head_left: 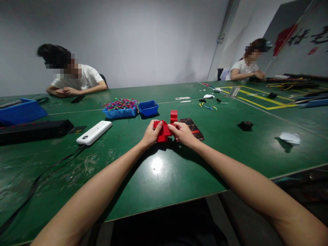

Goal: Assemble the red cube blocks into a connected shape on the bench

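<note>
Near the middle of the green table, a red block-like piece is held between both hands. My left hand is closed on its left side, thumb on top. My right hand pinches its right edge with thumb and fingers. Just behind my right hand stands another red block; whether it joins the held piece cannot be made out. A phone with a lit screen lies to the right, beside my right hand.
On the green table are a blue bin of coloured wires, a small blue bin, a white power bank with a cable, pliers, a black object and crumpled paper. Two people sit across.
</note>
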`<state>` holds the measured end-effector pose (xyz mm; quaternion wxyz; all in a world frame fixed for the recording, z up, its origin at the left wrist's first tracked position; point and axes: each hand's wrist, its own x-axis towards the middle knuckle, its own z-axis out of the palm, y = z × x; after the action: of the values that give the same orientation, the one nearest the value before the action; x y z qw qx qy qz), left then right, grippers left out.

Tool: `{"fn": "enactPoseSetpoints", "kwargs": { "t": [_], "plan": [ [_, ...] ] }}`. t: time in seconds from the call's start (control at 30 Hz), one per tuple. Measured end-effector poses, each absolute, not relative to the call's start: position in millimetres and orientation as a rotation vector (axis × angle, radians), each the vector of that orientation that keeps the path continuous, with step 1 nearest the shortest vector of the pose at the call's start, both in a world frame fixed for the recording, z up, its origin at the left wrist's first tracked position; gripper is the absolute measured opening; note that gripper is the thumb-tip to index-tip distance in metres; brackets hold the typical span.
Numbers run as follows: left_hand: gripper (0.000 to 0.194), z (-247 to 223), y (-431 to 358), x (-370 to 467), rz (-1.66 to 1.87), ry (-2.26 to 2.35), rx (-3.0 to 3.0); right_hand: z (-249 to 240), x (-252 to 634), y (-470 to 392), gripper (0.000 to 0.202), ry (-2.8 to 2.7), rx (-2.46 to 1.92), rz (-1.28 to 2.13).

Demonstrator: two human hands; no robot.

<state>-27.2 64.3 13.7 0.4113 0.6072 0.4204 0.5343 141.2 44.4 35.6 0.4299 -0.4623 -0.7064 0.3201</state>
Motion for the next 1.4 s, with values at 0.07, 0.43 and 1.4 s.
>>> {"fn": "enactPoseSetpoints", "kwargs": {
  "t": [0.07,0.43,1.4],
  "plan": [
    [0.046,13.9,64.0,-27.2,1.342,1.054,1.520,34.9,141.3,44.2,0.041,-1.763,-1.150,0.806],
    [0.044,13.8,64.5,-28.0,1.341,1.045,1.528,36.9,141.0,44.6,0.040,-1.768,-1.162,0.784],
    [0.039,16.9,63.8,-28.7,1.366,1.094,1.622,38.9,142.1,45.8,0.034,-1.821,-1.084,0.963]
  ]
}}
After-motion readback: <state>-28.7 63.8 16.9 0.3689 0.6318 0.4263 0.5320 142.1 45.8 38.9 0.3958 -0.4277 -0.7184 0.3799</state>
